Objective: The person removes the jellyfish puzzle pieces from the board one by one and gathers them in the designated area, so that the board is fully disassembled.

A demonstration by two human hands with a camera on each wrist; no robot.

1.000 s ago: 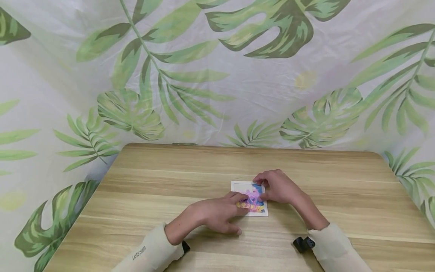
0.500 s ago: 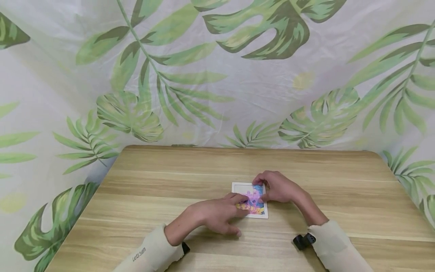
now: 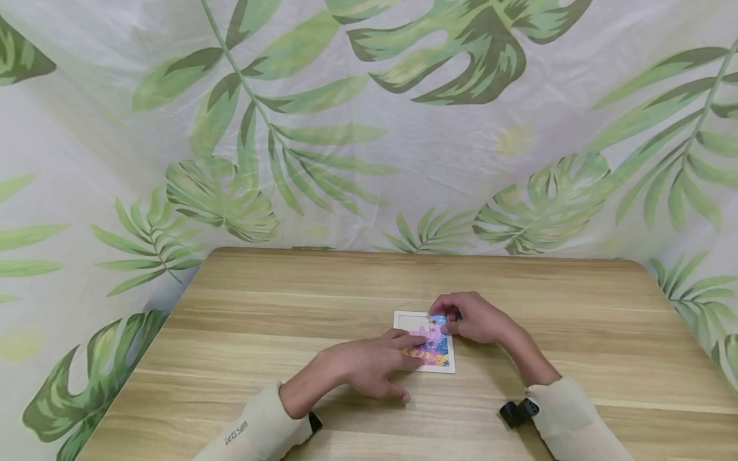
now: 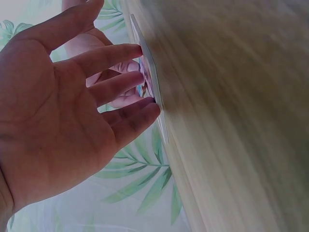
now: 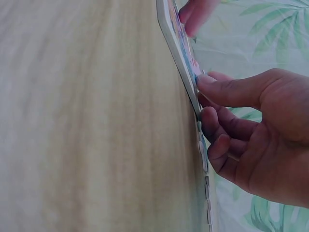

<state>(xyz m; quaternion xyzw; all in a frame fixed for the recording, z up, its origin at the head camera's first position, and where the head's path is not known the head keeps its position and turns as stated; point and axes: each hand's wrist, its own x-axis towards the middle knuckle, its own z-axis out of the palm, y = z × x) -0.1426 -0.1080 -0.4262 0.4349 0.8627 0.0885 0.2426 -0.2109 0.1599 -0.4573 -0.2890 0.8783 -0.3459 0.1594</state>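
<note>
Right hand (image 3: 475,318) has slid its thumb a bit toward 12 o'clock since half a second ago, and the left fingertips have crept slightly toward 3. What's between them is a little framed puzzle (image 3: 412,322) lying roughly mid-table, tray bare around 11 o'clock. A blue bit (image 3: 459,316) shows under the right fingers; can't tell if it's loose.

Looks like they're fiddling with the 1 o'clock corner. I'd press light and flat with the left so the neighbours don't shift, pinch only that corner, and check the edges line up before letting go.

Pose-wise, the left hand (image 3: 369,365) comes in from 8 o'clock, palm down, fingers stretched and resting on the picture, thumb stuck out toward 4. The right reaches in from 4, fingers curled, seemingly pinching the corner. Cream sleeves (image 3: 567,410), then wooden table (image 3: 288,301) all round.
</note>
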